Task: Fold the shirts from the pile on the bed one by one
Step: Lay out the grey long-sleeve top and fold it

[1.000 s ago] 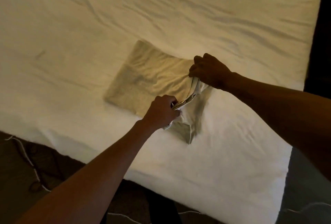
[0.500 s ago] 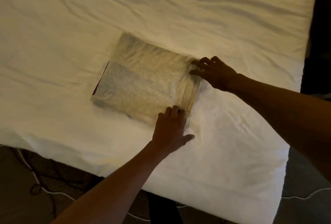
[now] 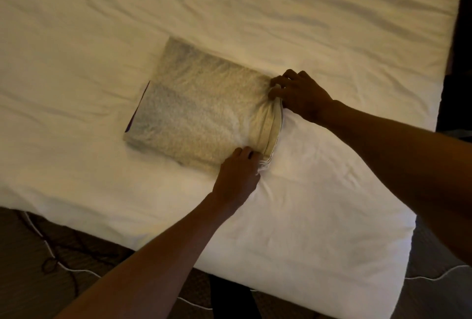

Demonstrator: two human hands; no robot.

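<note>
Right now I see the folded shirt (image 3: 201,114) lying as a flat, pale rectangle on the bed (image 3: 319,216), near its front edge and turned slightly askew. A thin purple strip (image 3: 135,117) peeks out along its left side. Both hands sit on its right edge, where the stacked layers show. The right hand (image 3: 300,96) pinches the far corner, fingers curled, bunching the cloth into small creases. The left hand (image 3: 236,178) grips the near corner, fingers curled over the layered hem. Around the shirt the white sheet is rumpled. Below the bed, a thin white cable (image 3: 51,249) trails across the dark floor (image 3: 23,280).
</note>
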